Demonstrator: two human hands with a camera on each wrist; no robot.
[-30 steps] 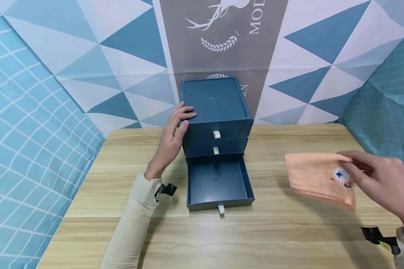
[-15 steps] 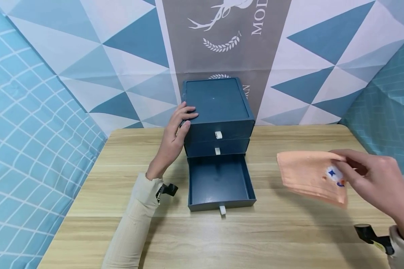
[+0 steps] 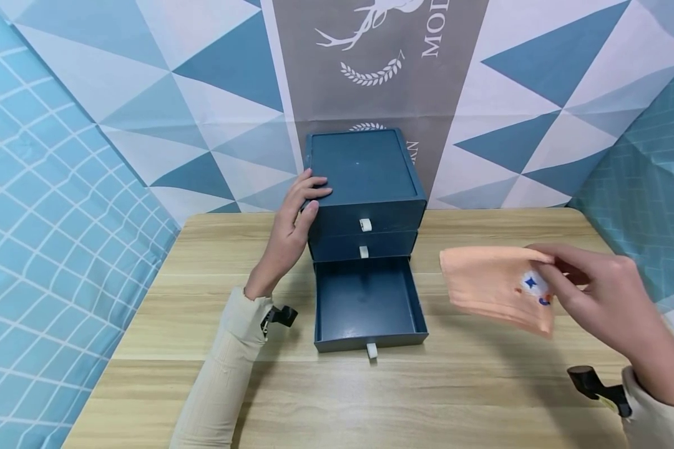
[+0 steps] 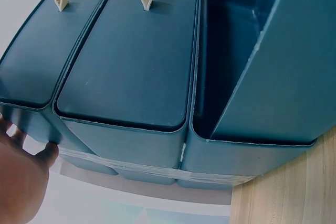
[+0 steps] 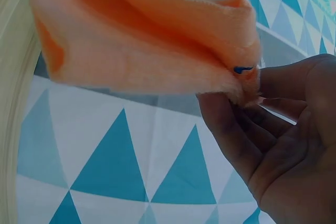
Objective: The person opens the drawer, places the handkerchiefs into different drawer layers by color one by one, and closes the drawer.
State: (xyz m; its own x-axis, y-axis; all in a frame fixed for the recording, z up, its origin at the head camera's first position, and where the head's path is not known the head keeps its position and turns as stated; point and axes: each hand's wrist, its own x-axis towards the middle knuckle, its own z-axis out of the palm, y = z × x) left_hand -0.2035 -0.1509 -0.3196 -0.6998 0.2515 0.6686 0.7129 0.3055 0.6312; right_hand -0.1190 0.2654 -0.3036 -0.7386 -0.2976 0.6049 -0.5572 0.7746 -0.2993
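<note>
A dark blue set of stacked drawers [image 3: 365,165] stands at the back of the table. Its bottom drawer [image 3: 365,305] is pulled out, with nothing inside; the upper two are closed. My left hand [image 3: 289,221] rests on the upper left edge of the drawer set, fingers over the top and thumb by the front corner. In the left wrist view the fingertips [image 4: 50,153] lie against its side. Right of the drawers, my right hand [image 3: 601,293] pinches a folded peach towel [image 3: 483,280] by one corner, held above the table. The towel has a small white and blue pattern.
White loop pulls [image 3: 372,351] stick out from the drawer fronts. The wooden table [image 3: 202,274] runs up to a wall covering [image 3: 224,125] with blue and white triangles. Blue checked cloth [image 3: 45,237] hangs at the left side.
The right hand has carried the peach towel leftward, closer to the open drawer. My left hand stays on the drawer set; the head view has shifted slightly.
</note>
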